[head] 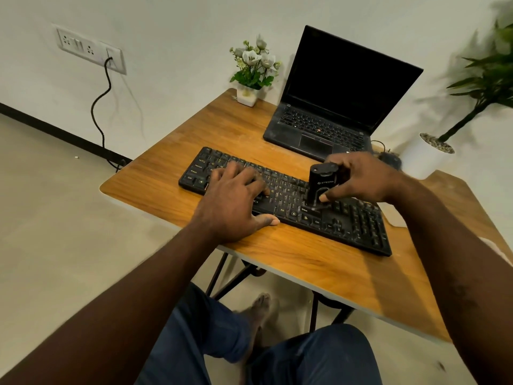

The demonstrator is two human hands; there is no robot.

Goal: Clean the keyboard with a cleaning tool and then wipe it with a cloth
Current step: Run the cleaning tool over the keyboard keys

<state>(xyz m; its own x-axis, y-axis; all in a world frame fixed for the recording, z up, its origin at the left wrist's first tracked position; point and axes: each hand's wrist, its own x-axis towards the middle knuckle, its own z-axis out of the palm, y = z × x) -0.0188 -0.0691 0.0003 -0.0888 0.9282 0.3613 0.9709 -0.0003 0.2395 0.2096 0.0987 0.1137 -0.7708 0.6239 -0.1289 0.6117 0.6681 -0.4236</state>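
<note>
A black keyboard [358, 226] lies slanted across the wooden table [291, 259]. My left hand [233, 201] rests flat on the keyboard's left half, fingers spread over the keys, thumb on the table at the front edge. My right hand [361, 179] grips a black upright cleaning tool [322, 182], whose lower end touches the keys right of the keyboard's middle. A pale patch [397, 219] shows at the table's right edge behind my right forearm; I cannot tell what it is.
An open black laptop [327, 126] with a dark screen stands behind the keyboard. A small white pot of flowers [249, 79] sits at the table's back corner. A tall plant in a white pot [424, 157] stands right. A cable hangs from a wall socket [88, 48].
</note>
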